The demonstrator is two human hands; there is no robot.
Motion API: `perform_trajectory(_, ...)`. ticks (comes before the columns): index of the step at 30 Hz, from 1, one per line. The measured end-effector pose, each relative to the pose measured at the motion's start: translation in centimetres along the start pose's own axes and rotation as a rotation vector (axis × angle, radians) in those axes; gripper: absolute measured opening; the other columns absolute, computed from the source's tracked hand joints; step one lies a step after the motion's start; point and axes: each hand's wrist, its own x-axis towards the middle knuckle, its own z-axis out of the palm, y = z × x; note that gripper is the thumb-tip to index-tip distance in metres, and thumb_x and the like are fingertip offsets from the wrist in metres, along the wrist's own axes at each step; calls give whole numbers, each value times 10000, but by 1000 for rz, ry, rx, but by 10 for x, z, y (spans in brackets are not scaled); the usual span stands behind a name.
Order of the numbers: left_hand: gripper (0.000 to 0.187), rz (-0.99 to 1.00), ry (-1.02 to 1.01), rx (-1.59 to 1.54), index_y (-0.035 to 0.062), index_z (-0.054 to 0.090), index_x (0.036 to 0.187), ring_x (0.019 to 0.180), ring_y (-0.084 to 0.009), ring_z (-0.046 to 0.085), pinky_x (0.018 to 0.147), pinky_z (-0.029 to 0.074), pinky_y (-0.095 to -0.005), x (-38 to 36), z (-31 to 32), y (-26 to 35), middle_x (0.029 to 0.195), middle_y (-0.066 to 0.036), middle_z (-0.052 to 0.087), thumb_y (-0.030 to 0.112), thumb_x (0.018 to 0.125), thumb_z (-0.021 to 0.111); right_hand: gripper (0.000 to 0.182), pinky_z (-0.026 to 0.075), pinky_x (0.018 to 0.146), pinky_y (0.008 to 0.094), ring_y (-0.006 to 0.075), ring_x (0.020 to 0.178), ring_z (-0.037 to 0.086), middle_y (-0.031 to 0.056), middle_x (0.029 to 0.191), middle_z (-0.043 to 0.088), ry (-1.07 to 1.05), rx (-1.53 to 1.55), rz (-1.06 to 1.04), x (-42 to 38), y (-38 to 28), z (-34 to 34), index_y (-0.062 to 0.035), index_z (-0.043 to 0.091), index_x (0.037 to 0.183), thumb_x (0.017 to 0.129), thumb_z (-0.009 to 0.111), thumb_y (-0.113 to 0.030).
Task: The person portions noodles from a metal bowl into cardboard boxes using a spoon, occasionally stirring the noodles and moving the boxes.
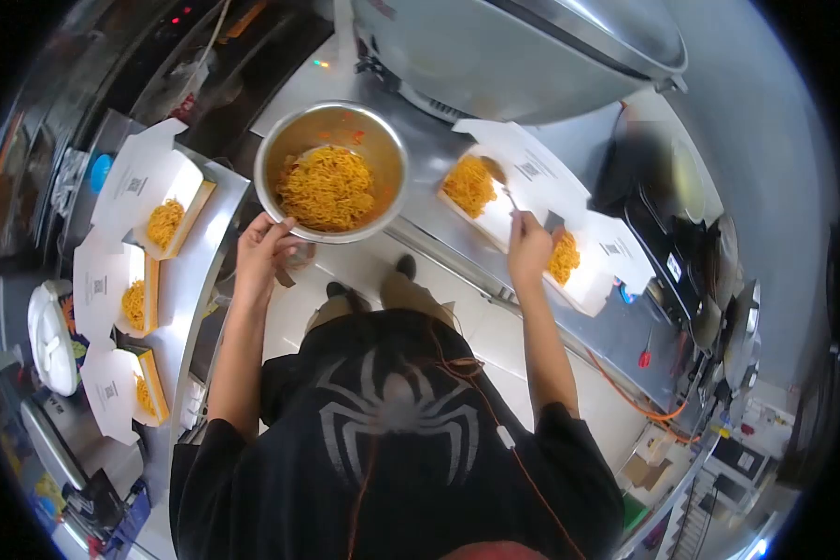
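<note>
The person is standing in a narrow aisle between two steel counters, and nearest to them the left hand (263,250) is gripping the near rim of a steel mixing bowl (331,172), fingers curled over the edge and thumb pressed outside it, seemingly so the bowl is hanging level out over the floor gap rather than sitting on either counter. The orange noodles (327,189) are heaped in the bowl just beyond those fingertips. The right hand (528,245) is clenching the handle of a slim utensil, probably a fork (504,187), whose working end is reaching forward from the fingers into an open white takeaway box (495,191) where a mound of noodles is already lying; a second filled box (583,266) is sitting just to the right of that hand, close against the counter's near edge (457,271). Its lid is folding back away from the fingers, which is probably keeping the opening clear. Well off to the left of the left hand, three more open boxes (159,219) are lining the other counter. Beyond the bowl, a big wok (532,47) is taking up the far end, so free room is lying mostly in the aisle beneath the hands.
</note>
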Motion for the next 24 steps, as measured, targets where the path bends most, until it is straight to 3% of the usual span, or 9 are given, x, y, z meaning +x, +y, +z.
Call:
perform_trajectory(2, 110, 29, 0, -41, 44, 553, 891, 621, -80, 611, 519, 418, -143, -1, -2, 0, 796, -44, 631, 120, 817, 580, 186, 390, 510, 385, 290, 490, 514, 144, 529, 513, -17, 81, 37, 2, -10, -11, -19, 550, 803, 858, 498, -188)
perform_trajectory(6, 86, 28, -32, -65, 58, 558, 873, 620, -67, 583, 564, 443, -179, -3, -7, -6, 776, -12, 615, 117, 815, 582, 145, 417, 556, 338, 225, 491, 498, 107, 544, 519, -255, 469, 209, 12, -53, -41, -37, 539, 878, 850, 506, -175)
perform_trajectory(9, 88, 26, -24, -59, 65, 559, 872, 636, -64, 586, 571, 439, -176, -3, -9, -15, 782, -5, 617, 121, 810, 588, 145, 420, 560, 331, 220, 516, 519, 116, 603, 559, -301, 493, -67, 23, -99, -37, -44, 551, 887, 844, 513, -176)
perform_trajectory(13, 94, 52, -23, -84, 72, 559, 872, 642, -62, 585, 572, 437, -174, -6, -6, -23, 773, 1, 617, 131, 808, 595, 87, 435, 558, 351, 235, 604, 586, 103, 649, 573, -120, -122, -648, 44, -153, -7, -47, 542, 773, 760, 549, -132)
perform_trajectory(16, 117, 80, -20, -49, 56, 564, 905, 622, -51, 577, 553, 433, -175, -14, -7, -25, 752, -2, 618, 118, 809, 588, 79, 446, 574, 348, 233, 597, 582, 81, 639, 561, -189, -274, -810, 62, -165, 21, -63, 533, 739, 710, 562, -130)
perform_trajectory(24, 134, 81, 52, -49, 36, 562, 917, 634, -79, 594, 546, 436, -187, -50, -16, -24, 766, -28, 632, 102, 803, 589, 79, 438, 569, 356, 235, 574, 580, 89, 623, 572, -464, -43, -1103, 64, -195, 29, -75, 562, 711, 707, 567, -154)
